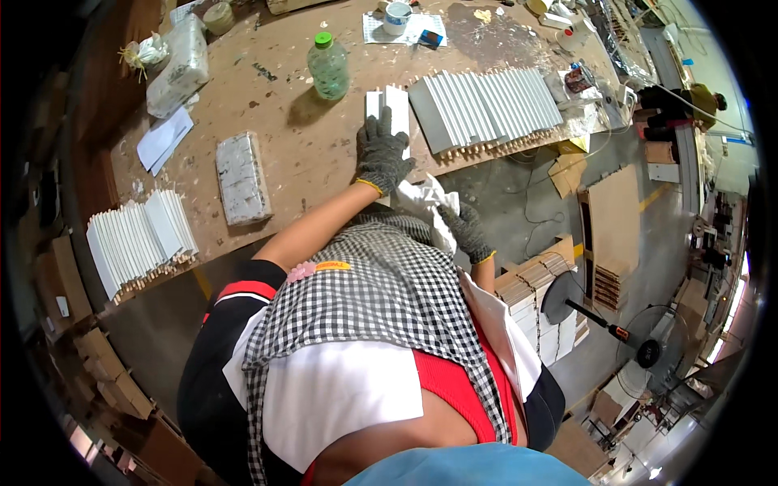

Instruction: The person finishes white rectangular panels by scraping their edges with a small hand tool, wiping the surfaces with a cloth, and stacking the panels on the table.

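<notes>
- Nearest the camera: the person's checked apron [381, 283] and, low at right, stacked white blocks [539, 312] beside a fan [648, 350] on the grey floor [519, 202].
- Right hand [468, 232], grey-gloved, just off the desk edge; fingers closed on a crumpled white cloth [429, 204].
- Desk [300, 154]: brown, scuffed board with pale stains, its near edge running from lower left to upper right.
- Left hand [381, 155], grey-gloved, palm down and fingers spread, pressing flat on a small set of white slats [389, 109]. The slats lie on the desk near its middle, long axis running away from the person, far ends toward the bottle.
- Just right: a large fan of white slats [486, 105], wooden ends at the near edge.
- Left: a second fan [138, 239], a grey block [241, 178], loose paper [164, 138].
- Farther: green-capped bottle [328, 66], wrapped bundle [180, 69], white cup [397, 16].
- Far right: workshop aisle with another person [689, 101].
</notes>
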### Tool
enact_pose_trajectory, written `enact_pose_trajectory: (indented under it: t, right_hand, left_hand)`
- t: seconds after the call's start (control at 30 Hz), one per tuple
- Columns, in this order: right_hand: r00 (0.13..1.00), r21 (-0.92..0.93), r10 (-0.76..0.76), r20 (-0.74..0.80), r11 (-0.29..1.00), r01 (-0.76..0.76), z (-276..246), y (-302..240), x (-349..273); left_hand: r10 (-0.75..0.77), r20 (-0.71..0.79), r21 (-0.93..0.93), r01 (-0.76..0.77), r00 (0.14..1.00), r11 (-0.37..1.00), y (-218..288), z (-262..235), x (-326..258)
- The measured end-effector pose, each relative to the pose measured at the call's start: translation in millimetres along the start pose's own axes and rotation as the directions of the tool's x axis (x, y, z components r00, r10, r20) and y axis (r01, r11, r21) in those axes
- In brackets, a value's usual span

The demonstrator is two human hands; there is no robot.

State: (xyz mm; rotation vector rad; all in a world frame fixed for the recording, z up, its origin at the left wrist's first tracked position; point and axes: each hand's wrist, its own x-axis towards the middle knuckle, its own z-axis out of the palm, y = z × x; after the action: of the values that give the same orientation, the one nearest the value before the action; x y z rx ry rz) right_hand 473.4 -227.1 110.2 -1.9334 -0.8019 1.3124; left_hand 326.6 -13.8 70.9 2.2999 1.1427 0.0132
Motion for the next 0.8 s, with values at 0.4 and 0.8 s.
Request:
enact_pose_trajectory:
  t: [0.4,0.8]
  right_hand:
    - [0.947,0.363,-0.279,0.161,0.909,0.206,1.1,0.9,72.5]
    - [0.932,0.088,-0.248,0.264,0.968,0.233,230.3,-205.5,107.8]
  left_hand:
    - [-0.091,-0.480,-0.467,-0.166,0.873,0.869,-113.8,-46.4,-131.1]
    - [-0.322,-0.613,-0.260,0.200,0.721,0.945,-247.6,-54.5,-245.6]
